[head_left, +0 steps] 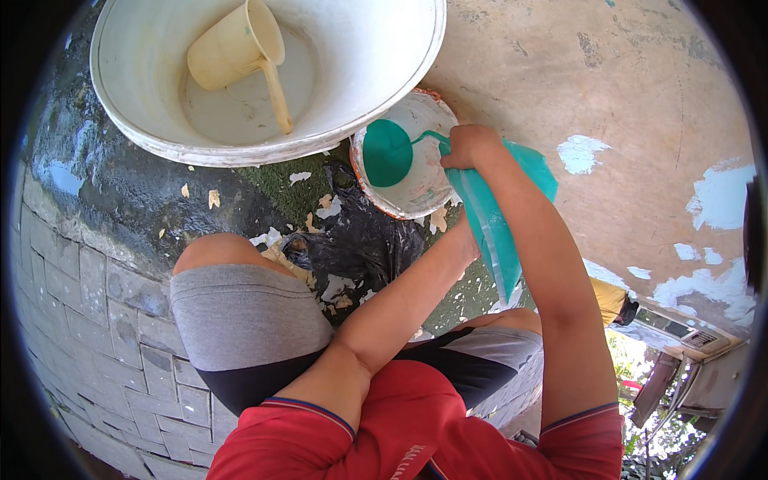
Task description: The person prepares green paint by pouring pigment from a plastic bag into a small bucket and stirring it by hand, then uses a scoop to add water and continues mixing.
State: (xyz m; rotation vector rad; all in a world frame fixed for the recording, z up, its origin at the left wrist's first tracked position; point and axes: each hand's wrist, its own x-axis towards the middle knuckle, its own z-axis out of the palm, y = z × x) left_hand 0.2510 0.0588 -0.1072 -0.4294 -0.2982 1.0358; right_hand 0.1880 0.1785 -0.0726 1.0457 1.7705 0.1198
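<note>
My right hand (472,147) is closed round the top corner of a clear plastic bag (488,228) filled with green paint. A thin green stream runs from that corner into a small white bucket (424,188), where a pool of green paint (387,154) lies. The bag hangs tilted, its lower end pointing back toward me. My left forearm reaches under the bag, and only the edge of my left hand (469,242) shows beside it; the fingers are hidden behind the bag.
A large white tub (160,96) with a cream dipper (236,52) inside stands at the far left. Crumpled black plastic (364,240) and paint flakes lie on the mossy ground before me. Grey pavers (120,344) are at left. A wall with peeling paint (640,120) rises on the right.
</note>
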